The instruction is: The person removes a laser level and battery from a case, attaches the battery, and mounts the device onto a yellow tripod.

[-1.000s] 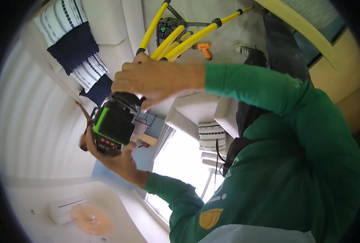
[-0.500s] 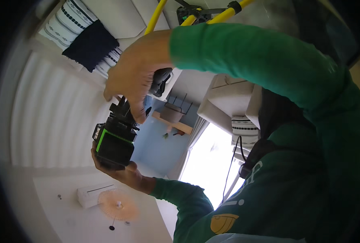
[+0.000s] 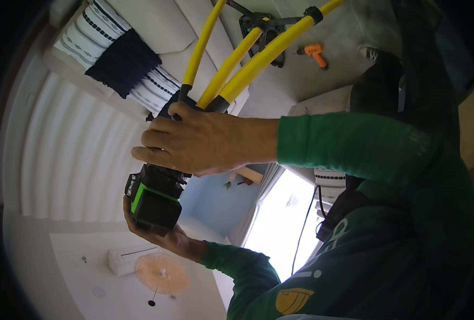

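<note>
My left hand (image 3: 168,241) cups a boxy black laser level (image 3: 158,208) with a green band. Its fingers wrap the far side and the thumb presses near the lower right corner. Just above in the picture, my right hand (image 3: 207,140) closes over the black mount that joins the level to a tripod. That hand's back faces me, so its thumb and most of the mount are hidden. The tripod (image 3: 269,57) has yellow legs with black joints, which run from beside my right knuckles toward the top edge.
An orange cordless drill (image 3: 315,55) lies on the floor near my shoe (image 3: 368,52). A beige sofa (image 3: 154,29) holds a dark cushion (image 3: 124,63) and patterned ones. White curtains (image 3: 77,154), a bright window (image 3: 279,213), a ceiling lamp (image 3: 162,273) and an air conditioner (image 3: 127,260) surround me.
My right hand has shifted and now wraps over the mount, its forearm lower in the picture. More of the tripod legs shows, and the orange drill has come into view. My left hand keeps its hold.
</note>
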Action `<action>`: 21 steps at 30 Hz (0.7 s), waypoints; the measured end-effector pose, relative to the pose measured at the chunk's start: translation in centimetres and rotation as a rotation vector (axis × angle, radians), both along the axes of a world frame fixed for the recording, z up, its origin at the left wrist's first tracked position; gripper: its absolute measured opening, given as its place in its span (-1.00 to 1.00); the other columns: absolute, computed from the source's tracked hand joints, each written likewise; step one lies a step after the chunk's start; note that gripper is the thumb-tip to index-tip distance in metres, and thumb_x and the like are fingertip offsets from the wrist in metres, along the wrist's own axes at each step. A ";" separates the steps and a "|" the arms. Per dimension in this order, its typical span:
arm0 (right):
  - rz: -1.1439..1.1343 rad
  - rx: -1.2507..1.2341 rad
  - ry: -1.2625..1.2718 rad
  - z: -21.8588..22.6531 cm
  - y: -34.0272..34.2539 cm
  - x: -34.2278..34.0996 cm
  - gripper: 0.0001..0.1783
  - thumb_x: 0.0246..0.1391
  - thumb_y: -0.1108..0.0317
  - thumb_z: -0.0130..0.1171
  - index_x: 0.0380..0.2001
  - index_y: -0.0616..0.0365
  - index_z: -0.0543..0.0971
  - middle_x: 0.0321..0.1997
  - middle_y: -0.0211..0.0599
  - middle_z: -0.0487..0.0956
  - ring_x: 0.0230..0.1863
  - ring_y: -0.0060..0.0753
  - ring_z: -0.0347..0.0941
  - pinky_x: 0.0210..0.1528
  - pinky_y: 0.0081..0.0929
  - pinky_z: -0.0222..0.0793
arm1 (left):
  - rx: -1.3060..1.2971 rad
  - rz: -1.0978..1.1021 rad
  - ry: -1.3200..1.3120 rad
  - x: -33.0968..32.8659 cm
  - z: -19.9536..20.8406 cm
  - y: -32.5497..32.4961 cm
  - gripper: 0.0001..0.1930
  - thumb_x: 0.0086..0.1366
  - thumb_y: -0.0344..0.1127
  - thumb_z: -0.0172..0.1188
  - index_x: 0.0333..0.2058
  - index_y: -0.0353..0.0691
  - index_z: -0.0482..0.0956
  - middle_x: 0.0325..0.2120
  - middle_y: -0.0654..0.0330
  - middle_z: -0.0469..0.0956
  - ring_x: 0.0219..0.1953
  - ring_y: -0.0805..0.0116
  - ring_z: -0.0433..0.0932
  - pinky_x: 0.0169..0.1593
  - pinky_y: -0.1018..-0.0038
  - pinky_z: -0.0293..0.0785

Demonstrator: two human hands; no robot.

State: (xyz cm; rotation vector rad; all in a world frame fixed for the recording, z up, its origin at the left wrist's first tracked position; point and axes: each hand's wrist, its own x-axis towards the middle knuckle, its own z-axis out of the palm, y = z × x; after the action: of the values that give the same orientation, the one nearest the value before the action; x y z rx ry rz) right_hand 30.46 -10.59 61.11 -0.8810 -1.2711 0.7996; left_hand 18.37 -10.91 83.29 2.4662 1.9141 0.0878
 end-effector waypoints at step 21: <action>0.031 -0.008 0.078 -3.0 -2.6 -0.2 -0.73 0.18 0.15 0.39 -0.15 -0.05 0.57 -0.03 -0.45 0.51 0.23 -0.34 0.45 0.44 -0.05 0.19 | 0.009 0.010 0.024 -0.5 -0.7 0.9 0.24 0.08 0.74 0.14 0.39 -0.27 0.24 0.38 -0.16 0.29 0.39 -0.08 0.41 0.34 -0.05 0.57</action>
State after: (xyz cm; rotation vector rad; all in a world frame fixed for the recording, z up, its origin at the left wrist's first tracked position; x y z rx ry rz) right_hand 30.23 -13.14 58.14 -0.8307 -1.2165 0.8564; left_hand 17.89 -10.06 82.58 2.4749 1.9404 0.0679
